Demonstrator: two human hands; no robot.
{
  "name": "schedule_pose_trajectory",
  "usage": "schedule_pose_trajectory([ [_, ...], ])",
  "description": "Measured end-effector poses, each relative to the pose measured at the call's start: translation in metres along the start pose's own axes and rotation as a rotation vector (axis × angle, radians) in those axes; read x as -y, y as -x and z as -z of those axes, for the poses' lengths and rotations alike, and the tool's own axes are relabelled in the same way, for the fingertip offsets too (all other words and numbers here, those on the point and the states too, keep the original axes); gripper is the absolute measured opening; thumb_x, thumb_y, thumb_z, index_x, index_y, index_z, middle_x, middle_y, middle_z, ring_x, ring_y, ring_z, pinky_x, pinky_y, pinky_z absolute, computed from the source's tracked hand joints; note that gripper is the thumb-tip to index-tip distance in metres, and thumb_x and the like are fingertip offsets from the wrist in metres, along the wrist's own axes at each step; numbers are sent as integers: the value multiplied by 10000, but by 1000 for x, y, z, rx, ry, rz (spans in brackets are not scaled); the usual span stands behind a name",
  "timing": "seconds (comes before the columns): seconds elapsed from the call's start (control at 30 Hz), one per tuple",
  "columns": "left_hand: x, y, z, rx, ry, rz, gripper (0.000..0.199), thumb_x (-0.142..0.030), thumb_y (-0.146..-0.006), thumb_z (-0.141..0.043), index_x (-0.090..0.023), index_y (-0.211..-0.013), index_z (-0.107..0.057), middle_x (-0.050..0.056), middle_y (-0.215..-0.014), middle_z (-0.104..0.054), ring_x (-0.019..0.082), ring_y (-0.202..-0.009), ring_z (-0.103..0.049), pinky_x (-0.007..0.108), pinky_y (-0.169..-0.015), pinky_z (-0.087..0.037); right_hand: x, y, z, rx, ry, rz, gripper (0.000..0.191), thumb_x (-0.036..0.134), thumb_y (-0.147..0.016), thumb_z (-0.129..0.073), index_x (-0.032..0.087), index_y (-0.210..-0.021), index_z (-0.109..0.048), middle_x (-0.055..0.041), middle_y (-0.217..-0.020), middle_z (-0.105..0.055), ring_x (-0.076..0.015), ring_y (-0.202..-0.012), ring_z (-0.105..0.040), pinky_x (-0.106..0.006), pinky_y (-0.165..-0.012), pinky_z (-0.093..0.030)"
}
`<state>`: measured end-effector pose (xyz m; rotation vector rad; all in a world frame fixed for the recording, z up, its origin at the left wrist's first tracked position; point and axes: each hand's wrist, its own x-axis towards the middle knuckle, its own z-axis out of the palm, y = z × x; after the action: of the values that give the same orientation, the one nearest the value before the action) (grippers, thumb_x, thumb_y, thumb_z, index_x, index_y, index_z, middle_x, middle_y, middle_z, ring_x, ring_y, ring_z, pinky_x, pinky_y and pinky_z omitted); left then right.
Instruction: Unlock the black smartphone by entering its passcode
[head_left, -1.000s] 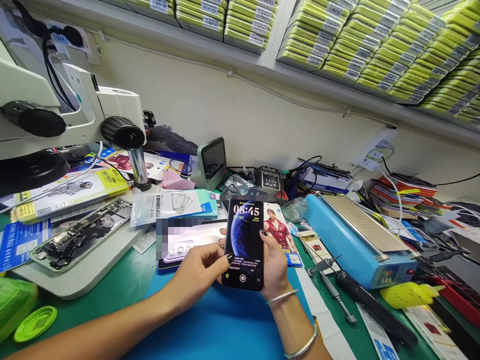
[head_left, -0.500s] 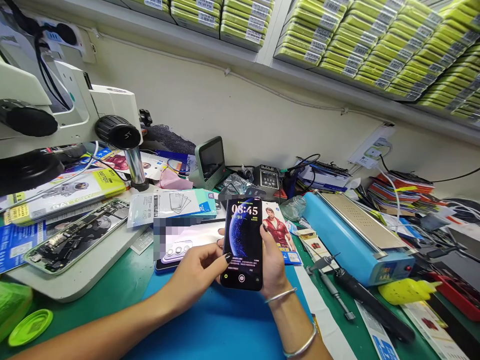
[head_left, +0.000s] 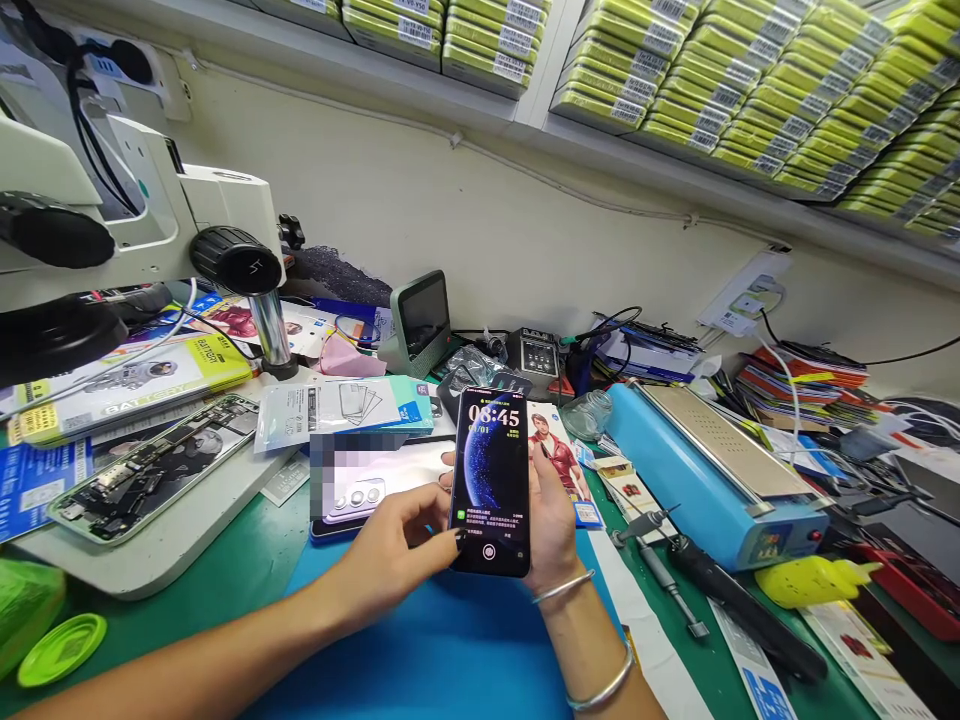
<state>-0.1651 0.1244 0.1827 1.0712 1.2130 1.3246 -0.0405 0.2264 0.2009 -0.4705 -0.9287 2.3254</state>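
Note:
A smartphone (head_left: 491,480) stands tilted up towards me over the blue mat, its lit lock screen showing 08:45 above a planet picture. My right hand (head_left: 553,520) grips it from the right side, thumb along the edge, with fingertips showing round the left edge. At the lower left, my left hand (head_left: 401,535) is closed against the phone, its thumb by the bottom corner; its other fingertips are partly hidden behind the phone. Behind my left hand lies another phone with a pale purple back (head_left: 367,495), part of it blurred out.
A microscope (head_left: 232,260) rises at the left above an opened phone (head_left: 161,470) on a pale stand. To the right are a blue heating plate machine (head_left: 720,480), a black screwdriver-like tool (head_left: 750,610) and a yellow bottle (head_left: 814,580). Lime boxes (head_left: 630,70) fill the shelf overhead.
The phone has shifted slightly to the right in my right hand. My left thumb has slid from over the screen to its lower left edge. A small green icon now shows in the notification.

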Motion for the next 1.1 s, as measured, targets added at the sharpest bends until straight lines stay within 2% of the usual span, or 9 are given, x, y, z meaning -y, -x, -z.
schedule_pose_trajectory([
  [0.1, 0, 0, -1, 19, -1, -11, 185, -305, -702, -646, -170, -751, -529, -7, -738, -519, 144, -703, -462, 268, -640, -375, 1, 0, -1, 9, -11, 14, 535, 548, -851, -517, 158, -1201, -622, -123, -952, -724, -295, -925, -672, -501, -852, -531],
  [0.23, -3, -1, -1, 5, 9, 7, 199, -352, -769, -562, -166, -711, -518, -10, -675, -514, 142, -667, -481, 276, -646, -377, 0, -1, 1, 28, 1, 15, 513, 516, -854, -524, 150, -1201, -621, -127, -947, -722, -291, -924, -671, -493, -859, -529],
  [0.5, -4, -1, 1, -41, -28, 15, 239, -359, -782, -546, -167, -646, -503, -6, -657, -515, 138, -662, -474, 271, -641, -368, -2, -2, 6, 138, 20, -34, 512, 521, -830, -539, 129, -1137, -657, -134, -926, -722, -304, -937, -664, -495, -866, -528],
  [0.7, -4, -1, 1, -1, 3, 11, 173, -319, -746, -552, -151, -715, -524, -9, -669, -500, 142, -664, -456, 289, -650, -366, -1, -2, 2, 105, 18, 17, 477, 474, -845, -526, 145, -1174, -636, -126, -944, -724, -299, -950, -666, -500, -880, -522],
  [0.87, -1, -2, -1, 19, -4, 0, 206, -313, -681, -631, -161, -736, -504, -13, -705, -500, 130, -656, -435, 273, -611, -346, 0, -1, 2, 94, 13, 34, 472, 475, -834, -550, 154, -1169, -640, -126, -964, -724, -304, -961, -666, -509, -885, -521],
  [1.1, -8, 0, 0, 27, 31, -21, 123, -275, -731, -534, -155, -712, -511, -15, -671, -508, 127, -654, -481, 271, -642, -382, -1, -1, 2, 57, 27, 45, 512, 492, -799, -603, 158, -1185, -636, -124, -995, -722, -317, -973, -663, -516, -866, -534],
])
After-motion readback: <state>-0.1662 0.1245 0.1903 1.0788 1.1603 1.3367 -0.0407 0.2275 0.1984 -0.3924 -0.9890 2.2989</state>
